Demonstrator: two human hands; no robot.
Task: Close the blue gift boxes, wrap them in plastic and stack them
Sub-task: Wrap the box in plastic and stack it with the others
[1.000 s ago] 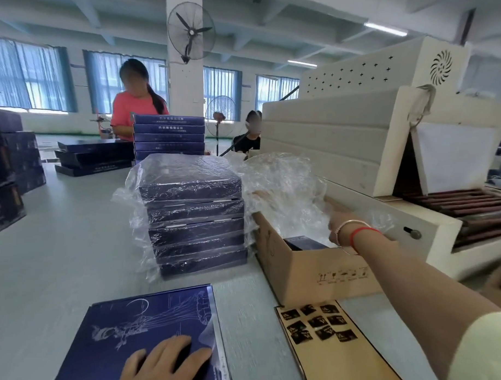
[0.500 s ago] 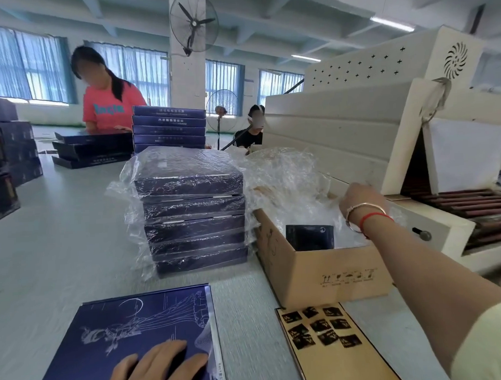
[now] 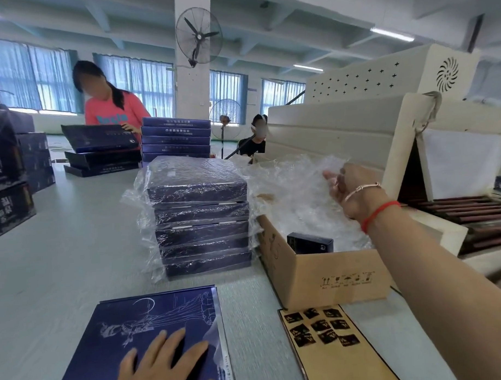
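A closed blue gift box (image 3: 140,330) with a white line drawing lies flat at the near table edge. My left hand (image 3: 161,363) rests on its lid with straight fingers. A stack of several plastic-wrapped blue boxes (image 3: 200,217) stands in the middle of the table. To its right an open cardboard carton (image 3: 326,275) holds crumpled clear plastic (image 3: 295,194) and a small dark box (image 3: 309,243). My right hand (image 3: 347,186) is raised above the carton and pinches a sheet of the clear plastic.
A cream heat-shrink tunnel machine (image 3: 383,128) with a roller conveyor (image 3: 477,216) fills the right side. A brown card with black stickers (image 3: 325,340) lies near the carton. Unwrapped blue boxes (image 3: 176,138) are stacked farther back, where a person in pink (image 3: 110,109) handles a box. Dark boxes (image 3: 7,175) stand at left.
My right hand has come up out of the carton and lifted clear plastic with it. My left hand has stayed on the box lid. The person in pink has picked up a box.
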